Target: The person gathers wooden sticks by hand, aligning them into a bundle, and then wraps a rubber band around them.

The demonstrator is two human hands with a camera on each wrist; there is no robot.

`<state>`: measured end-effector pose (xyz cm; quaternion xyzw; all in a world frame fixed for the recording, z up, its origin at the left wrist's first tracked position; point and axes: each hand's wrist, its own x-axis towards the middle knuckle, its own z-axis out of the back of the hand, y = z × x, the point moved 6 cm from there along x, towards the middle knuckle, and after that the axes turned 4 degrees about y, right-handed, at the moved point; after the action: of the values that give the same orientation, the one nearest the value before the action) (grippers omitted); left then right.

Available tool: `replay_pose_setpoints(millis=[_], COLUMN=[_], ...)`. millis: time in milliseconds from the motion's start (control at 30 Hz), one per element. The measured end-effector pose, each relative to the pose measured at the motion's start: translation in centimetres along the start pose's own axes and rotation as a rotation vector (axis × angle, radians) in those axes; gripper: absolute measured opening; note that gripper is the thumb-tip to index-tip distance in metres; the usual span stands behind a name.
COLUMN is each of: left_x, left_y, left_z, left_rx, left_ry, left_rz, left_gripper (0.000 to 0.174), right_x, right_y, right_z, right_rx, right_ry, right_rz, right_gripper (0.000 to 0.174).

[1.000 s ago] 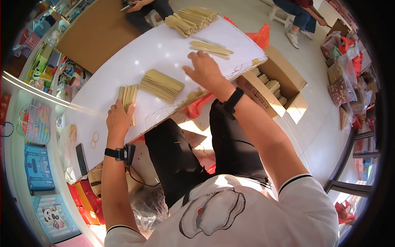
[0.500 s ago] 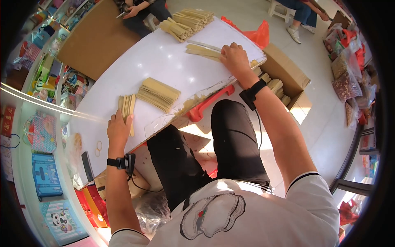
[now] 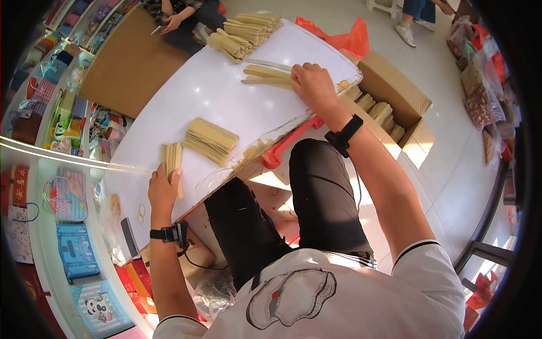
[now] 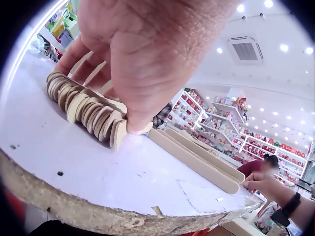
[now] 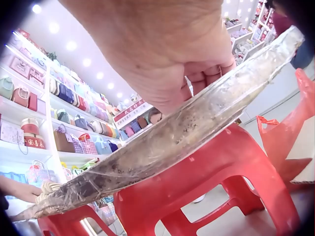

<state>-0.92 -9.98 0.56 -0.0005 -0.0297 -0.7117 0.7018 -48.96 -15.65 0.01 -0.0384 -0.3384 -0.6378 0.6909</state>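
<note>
On the white table (image 3: pixel 169 113), my left hand (image 3: pixel 162 195) grips a small row of flat wooden craft sticks (image 3: pixel 171 155). In the left wrist view these upright sticks (image 4: pixel 88 110) stand pressed side by side, thumb at one end and fingers behind. A larger bundle of sticks (image 3: pixel 212 141) lies just right of it. Farther right, my right hand (image 3: pixel 314 85) has its fingers curled at the ends of a few loose sticks (image 3: pixel 262 72); its fingertips are hidden in the head view. A greyish strip (image 3: pixel 268 64) lies beside them.
Bundled sticks (image 3: pixel 248 31) are piled at the table's far end. Rubber bands (image 3: pixel 141 213) and a phone (image 3: pixel 129 237) lie near the left end. An open carton of sticks (image 3: pixel 395 107) stands at right. A red stool (image 5: pixel 197 182) is under the table edge.
My right hand has moved right from above the table to the ends of the loose sticks, its fingers now curled. The left hand has stayed at the small row of sticks.
</note>
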Motion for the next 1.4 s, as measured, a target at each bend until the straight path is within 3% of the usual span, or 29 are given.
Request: replay_pose_setpoints(millis=[267, 467, 767, 900, 1000, 1100, 1200, 1400], left_x=[0.1, 0.1, 0.0, -0.2, -0.5, -0.6, -0.8, -1.2], left_y=[0.5, 0.4, 0.6, 0.1, -0.2, -0.6, -0.8, -0.5], left_z=[-0.4, -0.2, -0.5, 0.0, 0.4, 0.4, 1.0, 1.2], left_rx=[0.021, 0.012, 0.005, -0.004, -0.016, -0.034, -0.052, -0.118], left_ry=[-0.02, 0.003, -0.028, -0.01, -0.027, -0.036, -0.037, -0.052], left_rz=[-0.007, -0.018, -0.021, 0.005, 0.022, 0.031, 0.038, 0.068], left_gripper=[0.066, 0.066, 0.066, 0.066, 0.064, 0.062, 0.062, 0.068], right_x=[-0.4, -1.2, -1.0, -1.2, -1.5, -2.0, -2.5, -0.9], right_y=[-0.9, -0.5, -0.1, 0.7, 2.5, 5.9, 10.4, 16.1], right_z=[1.3, 1.8, 0.7, 2.0, 2.1, 0.6, -1.6, -6.7], right_rx=[0.049, 0.107, -0.058, 0.031, 0.217, 0.472, 0.572, 0.433], right_ry=[-0.061, 0.086, 0.082, 0.09, 0.166, 0.372, 0.46, 0.602], right_rz=[-0.061, 0.001, -0.001, -0.019, -0.056, -0.099, -0.019, -0.006], right_gripper=[0.013, 0.014, 0.024, 0.024, 0.026, 0.026, 0.028, 0.042])
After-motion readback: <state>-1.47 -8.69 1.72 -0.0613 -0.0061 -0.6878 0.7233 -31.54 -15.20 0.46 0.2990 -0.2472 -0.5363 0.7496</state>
